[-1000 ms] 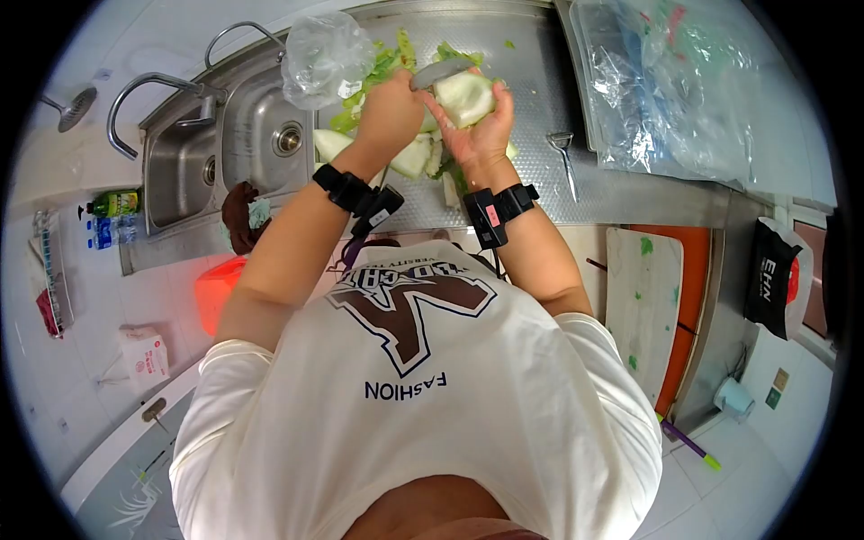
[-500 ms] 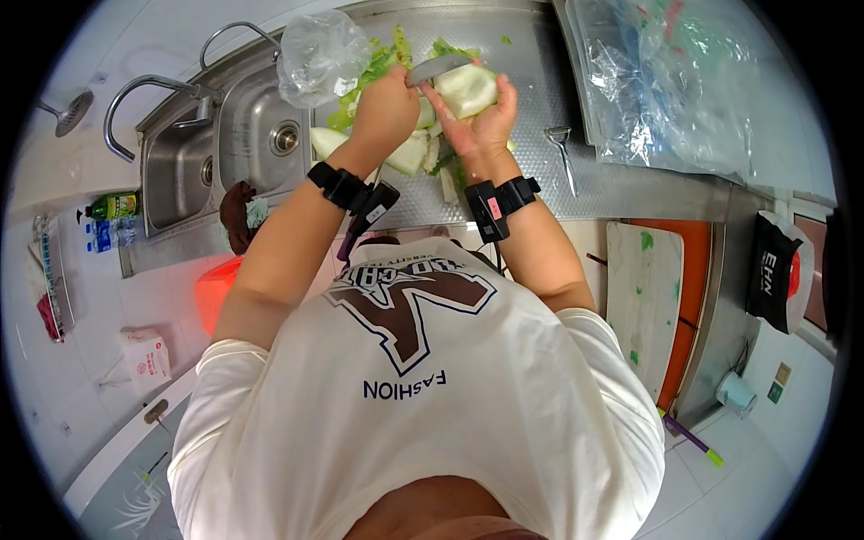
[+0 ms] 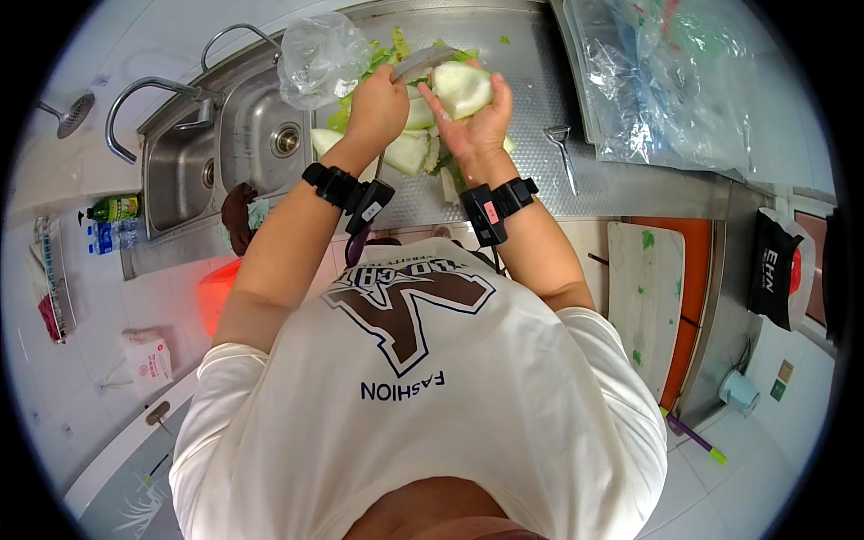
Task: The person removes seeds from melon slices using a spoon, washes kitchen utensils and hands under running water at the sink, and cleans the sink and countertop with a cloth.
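My left hand [image 3: 376, 110] is closed round the handle of a knife [image 3: 427, 63], whose blade points right, close to the upper left of a peeled pale green piece of melon or gourd [image 3: 462, 88]. That piece rests in my right hand [image 3: 484, 126], with the thumb and fingers round its sides. Below my hands on the steel counter [image 3: 531, 90] lie more pale pieces [image 3: 409, 153] and scraps [image 3: 449, 184]. Leafy green trimmings [image 3: 382, 56] are scattered behind my hands. A metal peeler [image 3: 562, 155] lies to the right of my right hand.
To the left is a double sink [image 3: 256, 117] with a curved faucet [image 3: 135, 85]. A clear plastic bag [image 3: 322, 58] sits beside it. Large plastic sheeting [image 3: 666, 90] covers the right side. A brown cloth [image 3: 238, 216] hangs at the sink's front edge.
My left hand has drawn the knife slightly left, off the pale piece. My right hand has turned the piece a little and shifted slightly left.
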`<state>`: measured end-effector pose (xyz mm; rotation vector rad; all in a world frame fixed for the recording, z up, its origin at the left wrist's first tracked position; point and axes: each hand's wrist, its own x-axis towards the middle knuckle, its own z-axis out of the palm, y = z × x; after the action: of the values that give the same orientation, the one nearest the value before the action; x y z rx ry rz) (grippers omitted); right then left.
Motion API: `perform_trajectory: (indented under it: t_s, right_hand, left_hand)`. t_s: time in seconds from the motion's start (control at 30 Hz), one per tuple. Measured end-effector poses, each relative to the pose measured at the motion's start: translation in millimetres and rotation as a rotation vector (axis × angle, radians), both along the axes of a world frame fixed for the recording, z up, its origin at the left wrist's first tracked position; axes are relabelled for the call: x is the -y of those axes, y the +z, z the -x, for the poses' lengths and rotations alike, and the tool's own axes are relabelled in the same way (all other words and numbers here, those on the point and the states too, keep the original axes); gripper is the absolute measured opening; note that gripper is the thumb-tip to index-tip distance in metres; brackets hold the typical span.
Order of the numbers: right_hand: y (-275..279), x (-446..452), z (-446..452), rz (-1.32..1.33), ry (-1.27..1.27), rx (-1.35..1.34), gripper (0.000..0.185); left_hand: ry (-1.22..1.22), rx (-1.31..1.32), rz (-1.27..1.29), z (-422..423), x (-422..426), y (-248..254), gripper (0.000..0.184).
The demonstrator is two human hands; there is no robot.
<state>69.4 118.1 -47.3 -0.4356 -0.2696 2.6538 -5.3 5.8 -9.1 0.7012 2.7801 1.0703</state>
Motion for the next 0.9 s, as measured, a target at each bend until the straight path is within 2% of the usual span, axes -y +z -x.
perform_trajectory:
  t_s: [0.2, 0.37, 0.5, 0.7, 0.8, 0.87, 0.9]
  right_hand:
    - [0, 1, 0, -0.004, 0.008, 0.002, 0.041]
    - [-3, 2, 0, -0.075, 0.012, 0.013, 0.041]
    - [1, 5, -1, -0.068, -0.016, 0.067, 0.040]
    - [-7, 10, 0, -0.105, 0.014, 0.110, 0.044]
    - [-10, 11, 1, -0.126, 0.053, 0.179, 0.048]
    - [-13, 9, 2, -0.103, 0.072, 0.188, 0.052]
    - [-17, 4, 2, -0.105, 0.073, 0.189, 0.052]
  left_hand:
    - [0.014, 0.008, -0.010, -1, 0, -1, 0.027]
    - [0.034, 0.151, -0.037, -2, -2, -6, 0.023]
    - [0.003, 0.144, -0.018, -2, 4, -21, 0.021]
    - [-0.045, 0.001, 0.042, -13, 5, -27, 0.025]
    - [-0.105, -0.082, -0.052, -25, 6, -28, 0.024]
    - [-0.093, 0.137, 0.024, -24, 5, -21, 0.025]
    - [-0.092, 0.139, 0.022, -23, 5, -18, 0.025]
